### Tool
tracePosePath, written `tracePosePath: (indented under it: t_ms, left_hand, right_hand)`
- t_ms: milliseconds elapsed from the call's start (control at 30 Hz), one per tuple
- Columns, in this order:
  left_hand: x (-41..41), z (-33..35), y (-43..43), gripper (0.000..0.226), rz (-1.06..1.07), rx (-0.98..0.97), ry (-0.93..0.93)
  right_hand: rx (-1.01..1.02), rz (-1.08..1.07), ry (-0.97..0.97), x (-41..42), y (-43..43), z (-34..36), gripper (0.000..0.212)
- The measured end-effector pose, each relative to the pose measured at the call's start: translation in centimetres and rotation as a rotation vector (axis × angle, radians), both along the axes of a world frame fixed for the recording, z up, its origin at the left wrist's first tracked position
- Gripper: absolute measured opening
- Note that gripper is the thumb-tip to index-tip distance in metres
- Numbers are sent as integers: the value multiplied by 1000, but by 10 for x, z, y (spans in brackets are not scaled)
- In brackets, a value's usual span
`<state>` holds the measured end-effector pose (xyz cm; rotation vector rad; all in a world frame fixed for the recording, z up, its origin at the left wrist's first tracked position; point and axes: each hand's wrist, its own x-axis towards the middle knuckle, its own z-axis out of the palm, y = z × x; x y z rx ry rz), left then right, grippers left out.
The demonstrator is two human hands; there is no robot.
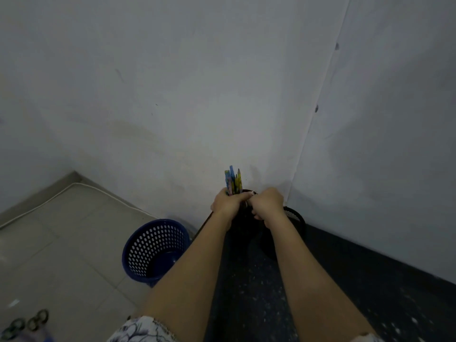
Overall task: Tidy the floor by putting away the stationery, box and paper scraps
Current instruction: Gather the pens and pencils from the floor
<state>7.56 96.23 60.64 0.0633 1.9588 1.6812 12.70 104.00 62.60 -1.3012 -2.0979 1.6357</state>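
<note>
My left hand (228, 202) is closed around a bunch of coloured pencils (233, 180), blue and yellow, whose tips stick up above my fist. My right hand (267, 202) is closed right beside it, gripping the rim of a black holder (245, 193) that is mostly hidden behind both hands. A second black mesh cup (294, 215) stands just right of my right wrist on the dark counter (345, 267). Whether the pencils' lower ends sit inside the holder is hidden.
A blue perforated waste bin (154, 250) stands on the tiled floor (61, 243) left of the counter. Scissors with green ring handles (27, 322) lie at the bottom left. A white cable (74, 187) runs along the wall base. Grey walls meet in a corner ahead.
</note>
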Motion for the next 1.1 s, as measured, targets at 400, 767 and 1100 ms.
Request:
tracePosePath:
  t_ms: [400, 767, 1100]
  left_hand:
    - [-2, -16, -11, 56, 21, 110, -97]
    - [7, -7, -35, 48, 70, 32, -45]
    - [17, 0, -189, 29, 192, -175, 219]
  right_hand:
    - [-101, -7, 32, -1, -10, 26, 25]
    - [188, -47, 121, 24, -34, 21, 29]
    - [251, 139, 159, 11, -171, 16, 31]
